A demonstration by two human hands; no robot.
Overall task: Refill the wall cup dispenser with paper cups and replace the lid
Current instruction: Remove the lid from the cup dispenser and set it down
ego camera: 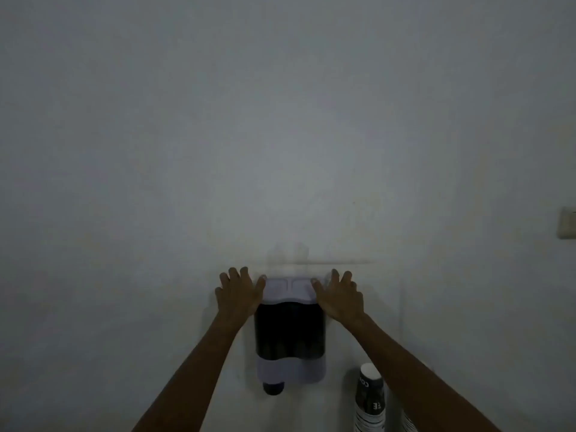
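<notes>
- Dark translucent plastic wall cup dispenser (290, 335) hung on pale wall (280, 120), one dark cup bottom showing at its lower outlet
- Pale lilac plastic lid (288, 289) sat on top of it
- Left hand (238, 291) and right hand (338, 296) flanked the lid, fingers spread, thumbs touching its two edges; neither clamped on it
- Stack of printed paper cups (371, 400) stood low right, apart from dispenser
- Judged step: lid handling, either lifting off or seating; could not tell which
- Next move called for an even two-sided grip
</notes>
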